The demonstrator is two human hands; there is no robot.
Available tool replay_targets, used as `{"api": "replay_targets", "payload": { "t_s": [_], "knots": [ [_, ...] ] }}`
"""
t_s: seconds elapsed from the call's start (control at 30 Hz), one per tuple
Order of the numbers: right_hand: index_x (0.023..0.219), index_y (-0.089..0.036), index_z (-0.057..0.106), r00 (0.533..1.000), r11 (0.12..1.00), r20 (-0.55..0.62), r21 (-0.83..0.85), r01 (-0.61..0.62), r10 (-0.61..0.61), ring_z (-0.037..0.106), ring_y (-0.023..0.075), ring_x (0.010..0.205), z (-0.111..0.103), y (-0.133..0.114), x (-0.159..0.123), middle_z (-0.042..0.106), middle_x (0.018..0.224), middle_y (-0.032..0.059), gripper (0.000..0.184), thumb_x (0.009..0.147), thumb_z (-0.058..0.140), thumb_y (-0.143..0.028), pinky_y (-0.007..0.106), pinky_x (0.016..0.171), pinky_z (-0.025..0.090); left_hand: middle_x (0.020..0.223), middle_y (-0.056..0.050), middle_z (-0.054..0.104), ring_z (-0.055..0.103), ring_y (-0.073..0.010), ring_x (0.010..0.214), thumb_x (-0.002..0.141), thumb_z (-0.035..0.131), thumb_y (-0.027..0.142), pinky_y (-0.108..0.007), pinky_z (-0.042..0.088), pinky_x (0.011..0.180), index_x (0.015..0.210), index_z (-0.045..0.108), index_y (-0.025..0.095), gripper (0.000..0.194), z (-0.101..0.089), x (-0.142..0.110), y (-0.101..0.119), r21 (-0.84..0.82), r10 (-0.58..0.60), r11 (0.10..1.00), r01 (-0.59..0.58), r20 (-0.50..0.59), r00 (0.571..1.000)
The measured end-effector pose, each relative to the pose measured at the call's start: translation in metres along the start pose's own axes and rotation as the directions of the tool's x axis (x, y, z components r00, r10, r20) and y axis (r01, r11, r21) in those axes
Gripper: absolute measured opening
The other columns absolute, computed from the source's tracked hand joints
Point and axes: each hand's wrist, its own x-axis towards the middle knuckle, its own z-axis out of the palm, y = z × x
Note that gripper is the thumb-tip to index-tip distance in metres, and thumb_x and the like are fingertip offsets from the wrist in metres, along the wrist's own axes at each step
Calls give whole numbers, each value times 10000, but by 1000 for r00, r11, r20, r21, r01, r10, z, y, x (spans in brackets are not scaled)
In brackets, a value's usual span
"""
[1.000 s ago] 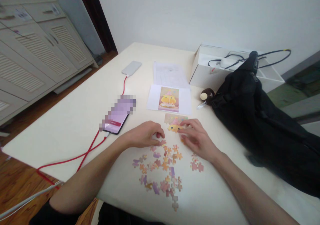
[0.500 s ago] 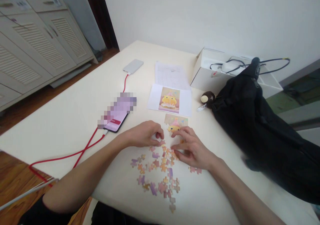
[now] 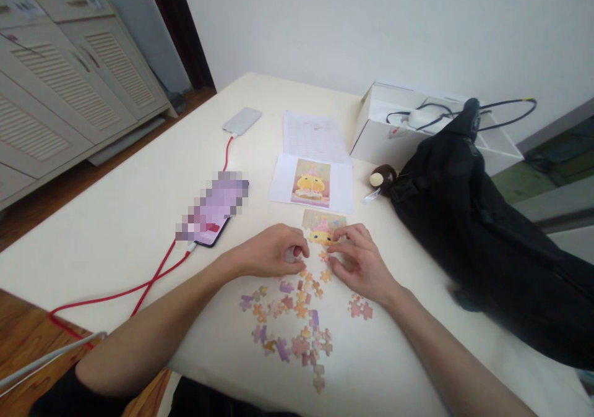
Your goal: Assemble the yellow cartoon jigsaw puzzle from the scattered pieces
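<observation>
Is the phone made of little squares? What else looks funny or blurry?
In the head view, square blocks hide much of the phone; in the head view, the lower left edge of the black bag is smeary, the small puzzle pieces look soft, so their tiny pictures are hard to read, and the table has a gentle, pale shine.

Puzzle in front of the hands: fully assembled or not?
Not fully: besides the joined section, many loose pieces lie scattered on the table.
</observation>
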Motion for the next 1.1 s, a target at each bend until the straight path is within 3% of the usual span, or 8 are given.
{"api": "replay_targets", "payload": {
  "t_s": [0.1,0.23,0.37,0.47,0.53,0.87,1.1],
  "knots": [
    [832,-237,699,999,999,46,-41,26,-24,510,261,980,2,0,-1,605,1028,76,87,803,628,-197,449,821,466,724,14,574,514,-77,647,756,644,194,-208,380,654,851,662,148,107,8,2,3,4,31,1000,-31,1,1000],
    [855,-231,695,999,999,21,5,34,-34,521,244,966,0,-1,0,605,1019,81,69,840,628,-238,434,821,477,718,15,557,493,-79,654,796,625,215,-213,361,647,833,649,145,82,14,3,1,82,55,995,-54,-15,998],
    [910,-236,677,990,998,-138,56,-29,37,550,224,900,-4,-4,-4,610,942,72,110,870,576,-214,414,773,493,738,10,559,495,-84,661,801,628,222,-215,364,648,885,659,148,116,15,4,-1,95,32,995,-27,-57,998],
    [877,-231,666,947,992,-295,43,-117,124,564,214,819,-5,-6,-11,607,851,61,115,873,556,-198,393,715,493,729,2,554,499,-93,674,827,598,229,-218,366,653,902,665,155,125,18,6,-1,119,30,993,-19,-85,996],
    [861,-224,659,934,989,-326,35,-145,149,569,205,777,-5,-8,-16,605,814,56,111,873,554,-193,375,681,492,702,0,544,497,-95,662,837,586,233,-220,365,648,912,671,159,135,22,7,-1,130,35,991,-20,-113,993],
    [882,-222,639,951,990,-281,93,-103,125,571,179,712,-9,-5,-25,623,769,37,114,867,565,-137,342,633,482,708,-4,562,526,-90,670,897,528,291,-225,350,626,826,711,195,219,29,9,-7,201,103,977,-78,-114,988],
    [926,-215,650,976,988,-193,135,-73,98,574,181,711,-8,-7,-24,618,761,41,119,882,551,-165,340,646,487,637,4,520,456,-61,577,846,582,235,-194,336,574,830,701,147,149,22,12,-4,8,52,999,-51,-156,986]
  ]
}}
